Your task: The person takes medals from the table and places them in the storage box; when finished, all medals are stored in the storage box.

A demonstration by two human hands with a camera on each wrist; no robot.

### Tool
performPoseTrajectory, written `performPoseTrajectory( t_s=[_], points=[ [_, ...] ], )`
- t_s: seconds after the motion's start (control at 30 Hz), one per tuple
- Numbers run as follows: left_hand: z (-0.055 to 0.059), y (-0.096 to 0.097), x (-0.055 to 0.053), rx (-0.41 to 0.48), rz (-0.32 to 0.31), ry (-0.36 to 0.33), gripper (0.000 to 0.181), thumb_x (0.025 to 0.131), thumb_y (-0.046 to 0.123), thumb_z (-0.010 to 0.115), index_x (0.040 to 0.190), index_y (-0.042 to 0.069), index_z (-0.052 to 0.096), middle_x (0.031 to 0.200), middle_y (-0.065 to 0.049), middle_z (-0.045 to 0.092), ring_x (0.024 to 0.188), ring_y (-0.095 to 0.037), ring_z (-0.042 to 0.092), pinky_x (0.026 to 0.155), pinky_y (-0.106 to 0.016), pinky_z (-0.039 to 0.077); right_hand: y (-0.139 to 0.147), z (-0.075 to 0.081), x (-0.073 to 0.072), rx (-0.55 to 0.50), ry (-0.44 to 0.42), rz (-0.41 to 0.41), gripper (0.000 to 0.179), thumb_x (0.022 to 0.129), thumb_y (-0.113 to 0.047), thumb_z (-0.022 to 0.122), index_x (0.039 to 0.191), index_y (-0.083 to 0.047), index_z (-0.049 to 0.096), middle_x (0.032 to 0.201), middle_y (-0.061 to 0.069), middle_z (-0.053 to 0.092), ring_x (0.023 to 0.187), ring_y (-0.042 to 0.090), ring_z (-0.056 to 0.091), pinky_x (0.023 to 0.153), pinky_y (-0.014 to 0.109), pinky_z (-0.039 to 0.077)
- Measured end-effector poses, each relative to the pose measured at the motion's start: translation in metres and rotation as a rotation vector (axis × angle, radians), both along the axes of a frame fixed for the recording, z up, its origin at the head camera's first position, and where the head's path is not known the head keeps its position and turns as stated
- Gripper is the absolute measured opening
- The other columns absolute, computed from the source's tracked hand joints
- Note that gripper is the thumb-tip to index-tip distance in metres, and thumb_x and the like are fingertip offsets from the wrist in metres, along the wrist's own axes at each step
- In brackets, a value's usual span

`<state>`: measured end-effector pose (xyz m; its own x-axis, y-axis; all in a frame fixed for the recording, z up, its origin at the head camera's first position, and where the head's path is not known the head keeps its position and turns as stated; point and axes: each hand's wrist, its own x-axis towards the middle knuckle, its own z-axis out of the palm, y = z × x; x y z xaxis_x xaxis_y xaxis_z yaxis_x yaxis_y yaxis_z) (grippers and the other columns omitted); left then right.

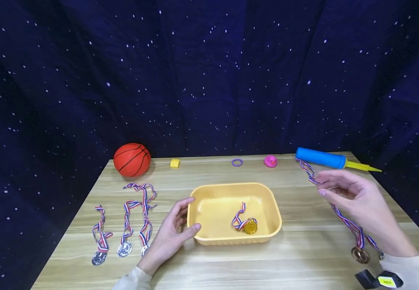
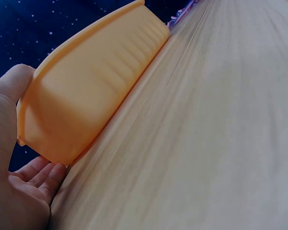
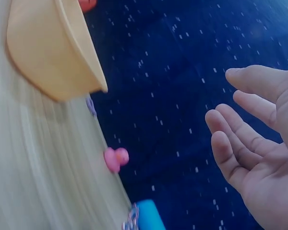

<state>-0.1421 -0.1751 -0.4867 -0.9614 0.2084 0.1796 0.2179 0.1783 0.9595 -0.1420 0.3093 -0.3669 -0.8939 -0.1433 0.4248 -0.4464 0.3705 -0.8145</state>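
My left hand holds the left end of a yellow plastic basin, its thumb at the rim; the left wrist view shows the fingers against the basin's end. Inside the basin lies a gold medal with a red, white and blue ribbon. To the right, my right hand is raised over medal ribbons, fingers loosely bent and apart. Nothing sits between those fingers in the right wrist view. Below that hand lies a bronze medal; another medal beside it is mostly hidden by the wrist.
Several silver medals with ribbons lie on the left. Along the back stand a basketball, a yellow block, a purple ring, a pink duck and a blue pump. A dark starry curtain hangs behind.
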Motion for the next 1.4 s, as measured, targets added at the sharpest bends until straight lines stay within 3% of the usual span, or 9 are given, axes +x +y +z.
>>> performPoseTrajectory(
  t_s=[0.13, 0.37, 0.73, 1.0, 1.17, 1.3, 1.4],
  points=[
    [0.000, 0.000, 0.000, -0.001, -0.003, 0.000, 0.079, 0.095, 0.014, 0.089, 0.164, 0.021, 0.049, 0.171, -0.010, 0.049, 0.154, -0.035, 0.051, 0.123, -0.028, 0.045, 0.020, -0.011, 0.011, -0.043, 0.001, -0.015, 0.043, 0.094, 0.017, 0.078, 0.136, 0.008, 0.069, 0.119, 0.008, 0.081, 0.103, 0.011, 0.079, 0.086, 0.018, 0.063],
    [-0.001, 0.001, -0.001, -0.001, -0.010, -0.013, 0.079, 0.095, 0.015, 0.089, 0.163, 0.023, 0.050, 0.171, -0.009, 0.050, 0.154, -0.034, 0.052, 0.123, -0.030, 0.045, 0.048, -0.036, 0.030, -0.070, -0.008, -0.101, 0.048, 0.093, 0.021, 0.077, 0.138, 0.007, 0.069, 0.121, -0.001, 0.081, 0.104, 0.005, 0.078, 0.086, 0.013, 0.061],
    [-0.002, 0.001, 0.000, -0.007, -0.005, -0.022, 0.078, 0.095, 0.016, 0.089, 0.163, 0.025, 0.050, 0.172, -0.008, 0.049, 0.155, -0.034, 0.051, 0.125, -0.034, 0.044, 0.071, -0.059, 0.056, -0.161, -0.046, -0.066, 0.055, 0.094, 0.026, 0.070, 0.147, 0.015, 0.059, 0.129, 0.003, 0.081, 0.114, 0.009, 0.078, 0.094, 0.016, 0.061],
    [-0.001, 0.001, 0.000, -0.001, -0.006, -0.020, 0.079, 0.095, 0.015, 0.089, 0.163, 0.025, 0.050, 0.172, -0.008, 0.048, 0.155, -0.034, 0.050, 0.125, -0.033, 0.043, 0.085, -0.080, 0.064, -0.147, -0.052, 0.004, 0.065, 0.089, 0.033, 0.068, 0.151, 0.016, 0.053, 0.130, 0.001, 0.080, 0.114, 0.009, 0.078, 0.094, 0.017, 0.061],
    [0.000, 0.000, 0.000, 0.000, -0.002, -0.011, 0.079, 0.095, 0.015, 0.089, 0.163, 0.024, 0.050, 0.172, -0.008, 0.048, 0.156, -0.034, 0.050, 0.125, -0.030, 0.043, 0.089, -0.092, 0.068, -0.144, -0.050, 0.006, 0.068, 0.087, 0.034, 0.069, 0.150, 0.016, 0.053, 0.129, 0.005, 0.080, 0.113, 0.010, 0.078, 0.092, 0.017, 0.061],
    [0.000, -0.001, 0.000, -0.002, -0.003, -0.006, 0.079, 0.095, 0.014, 0.089, 0.163, 0.024, 0.050, 0.172, -0.008, 0.048, 0.155, -0.034, 0.051, 0.124, -0.030, 0.044, 0.092, -0.099, 0.069, -0.099, -0.028, 0.000, 0.068, 0.084, 0.036, 0.070, 0.147, 0.016, 0.056, 0.124, 0.005, 0.081, 0.109, 0.008, 0.078, 0.089, 0.016, 0.061],
    [0.001, -0.001, 0.000, 0.001, -0.007, -0.001, 0.080, 0.095, 0.013, 0.089, 0.163, 0.023, 0.050, 0.172, -0.009, 0.048, 0.155, -0.034, 0.051, 0.124, -0.030, 0.044, 0.096, -0.104, 0.070, 0.010, -0.009, -0.044, 0.070, 0.081, 0.035, 0.074, 0.146, 0.011, 0.061, 0.119, -0.001, 0.082, 0.101, 0.006, 0.078, 0.085, 0.014, 0.060]
  ],
)
